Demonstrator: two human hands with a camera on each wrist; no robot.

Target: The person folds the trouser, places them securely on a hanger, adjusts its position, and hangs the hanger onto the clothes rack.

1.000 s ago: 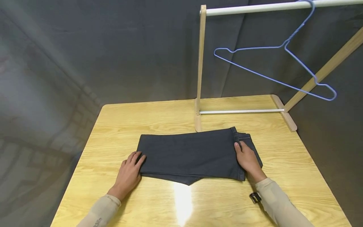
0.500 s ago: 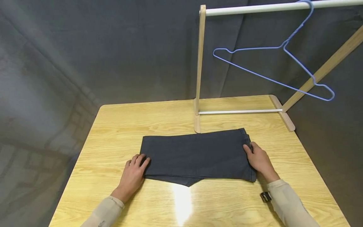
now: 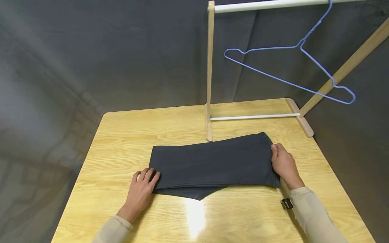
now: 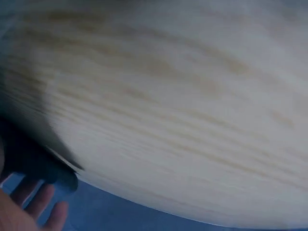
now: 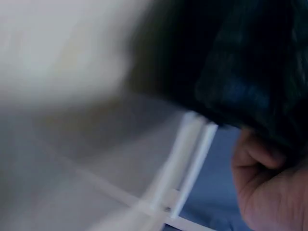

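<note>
A folded pair of dark trousers (image 3: 209,165) lies across the wooden table in the head view, with a pointed flap of cloth below its front edge. My right hand (image 3: 284,165) grips the right end, which looks slightly raised. Dark cloth (image 5: 240,62) and the curled fingers of that hand (image 5: 274,192) show blurred in the right wrist view. On the left end rests my left hand (image 3: 141,192), fingertips on top of the cloth and the thumb side out. Its fingers (image 4: 41,202) appear spread and fairly straight beside the dark cloth (image 4: 38,159) in the left wrist view.
A wooden rack (image 3: 209,67) with a white top rail (image 3: 267,5) stands at the table's back right. From the rail hangs a blue wire hanger (image 3: 273,77). The table's (image 3: 136,128) wood surface surrounds the trousers. Dark grey curtains (image 3: 136,60) enclose the back and sides.
My right hand has moved to the right, drawing the upper layer's end over the layer beneath and lifting it a little. The left hand stays on the left end. The head view has shifted slightly.
</note>
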